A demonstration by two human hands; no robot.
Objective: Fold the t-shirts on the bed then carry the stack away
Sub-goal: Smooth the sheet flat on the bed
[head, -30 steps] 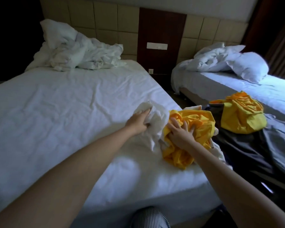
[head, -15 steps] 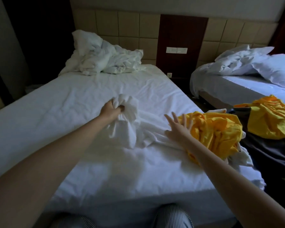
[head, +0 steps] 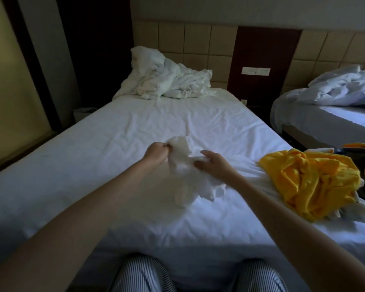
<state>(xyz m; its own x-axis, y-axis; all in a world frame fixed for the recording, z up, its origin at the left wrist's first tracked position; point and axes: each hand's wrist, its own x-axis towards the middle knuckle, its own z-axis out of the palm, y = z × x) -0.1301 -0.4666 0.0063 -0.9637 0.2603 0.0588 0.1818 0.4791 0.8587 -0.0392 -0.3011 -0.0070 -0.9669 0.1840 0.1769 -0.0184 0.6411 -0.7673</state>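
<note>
A crumpled white t-shirt (head: 190, 180) hangs bunched over the middle of the white bed (head: 93, 157). My left hand (head: 156, 153) grips its upper part in a fist. My right hand (head: 214, 165) holds the cloth just to the right, thumb under and fingers curled over it. The shirt's lower part rests on the sheet. A crumpled yellow t-shirt (head: 312, 180) lies on the bed's right edge, apart from both hands, with some white cloth (head: 358, 213) under it.
A heap of white bedding (head: 169, 83) sits at the head of the bed. A second bed (head: 329, 114) with rumpled bedding stands to the right across a narrow gap. My striped trouser knees (head: 143, 275) touch the bed's foot.
My left hand pulled the white t-shirt away from the yellow one toward the middle of the bed. My right hand left the yellow shirt and took hold of the white one.
</note>
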